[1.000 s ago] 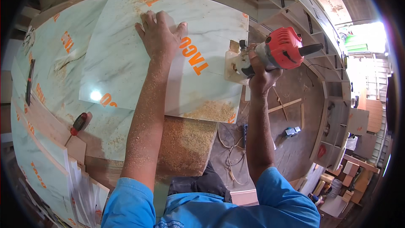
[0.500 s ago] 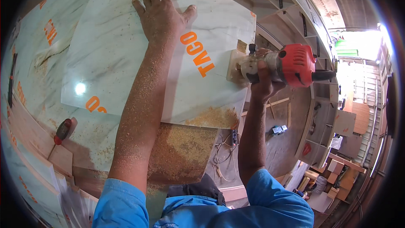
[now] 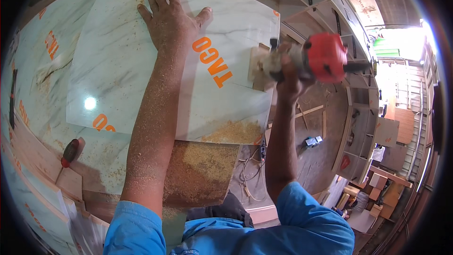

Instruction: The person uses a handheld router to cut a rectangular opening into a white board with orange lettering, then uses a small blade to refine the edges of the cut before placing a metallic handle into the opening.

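- The marble-patterned laminate sheet [image 3: 141, 56] fills more of the view than a second ago and lies flat on the tabletop [image 3: 198, 179], sawdust along its near edge.
- The left hand [image 3: 167, 19] stays spread open, palm pressed on the sheet.
- The right hand [image 3: 290, 82], now lower, grips the red trimmer [image 3: 306, 59] at the sheet's right edge.
- A red-handled screwdriver [image 3: 70, 152] lies left.
- Workshop floor [image 3: 321, 151] and shelving [image 3: 358, 132] lie right.
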A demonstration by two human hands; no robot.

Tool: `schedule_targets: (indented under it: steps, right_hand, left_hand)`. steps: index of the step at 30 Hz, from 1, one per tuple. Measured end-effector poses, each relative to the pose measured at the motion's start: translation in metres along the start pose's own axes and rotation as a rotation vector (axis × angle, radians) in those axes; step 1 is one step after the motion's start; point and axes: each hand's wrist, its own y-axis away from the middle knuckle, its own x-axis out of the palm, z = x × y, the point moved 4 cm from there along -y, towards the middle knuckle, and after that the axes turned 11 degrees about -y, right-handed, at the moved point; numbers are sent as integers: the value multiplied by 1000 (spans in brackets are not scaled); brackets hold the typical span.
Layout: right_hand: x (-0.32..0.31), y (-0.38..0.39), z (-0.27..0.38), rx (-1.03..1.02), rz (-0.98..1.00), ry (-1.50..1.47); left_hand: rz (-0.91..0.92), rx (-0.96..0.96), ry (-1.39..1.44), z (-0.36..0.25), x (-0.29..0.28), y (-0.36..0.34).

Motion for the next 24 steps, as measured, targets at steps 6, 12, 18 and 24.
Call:
schedule_targets:
  steps: [6, 12, 18, 24]
  right_hand:
    - [12, 12, 6, -21, 67, -52]
    - [16, -33, -22, -5, 16, 48]
    - [12, 29, 15, 17, 83, -68]
    - [19, -10, -8, -19, 38, 75]
  left_hand:
    - [-36, 19, 31, 1, 5, 0]
    - [-58, 23, 92, 2, 3, 1]
    - [-25, 4, -11, 1, 2, -2]
    - [-48, 9, 3, 1, 2, 0]
